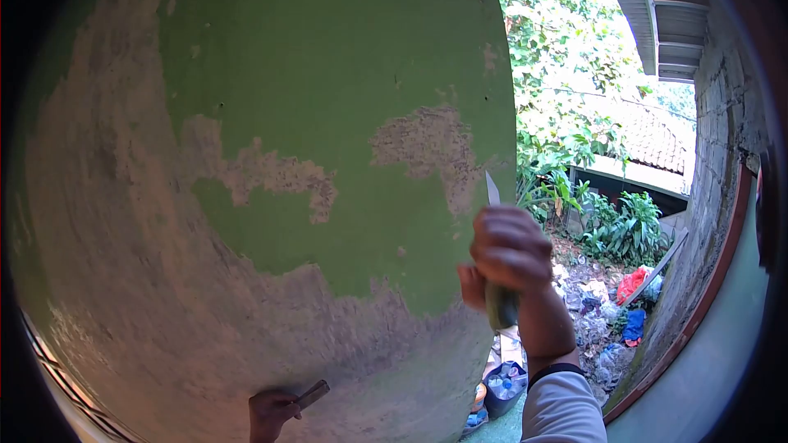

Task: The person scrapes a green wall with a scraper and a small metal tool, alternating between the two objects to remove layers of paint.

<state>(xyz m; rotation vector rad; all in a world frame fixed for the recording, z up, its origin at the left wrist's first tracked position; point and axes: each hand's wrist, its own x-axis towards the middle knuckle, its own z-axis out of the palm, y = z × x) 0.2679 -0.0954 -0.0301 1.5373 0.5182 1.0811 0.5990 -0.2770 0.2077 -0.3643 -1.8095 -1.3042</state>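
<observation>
My right hand point(513, 250) is closed round a knife, held upright near the right edge of the painted wall point(328, 49). The knife's pointed blade point(492, 189) sticks up above the fist, close to a bare patch point(431, 143) in the green paint. Below the fist shows a dark green, rounded end point(501, 308), probably the handle. Low on the wall, my left hand point(271, 412) grips a small flat, grey-brown piece point(313, 395) whose kind I cannot make out. Much of the wall's lower and left part is stripped to a pale, rough surface.
Past the wall's right edge, a bin point(504, 385) with plastic waste stands on the floor. Behind it, litter point(595, 303) covers the ground beside green plants point(632, 226). A grey block wall point(714, 139) with a reddish ledge point(698, 324) runs along the right.
</observation>
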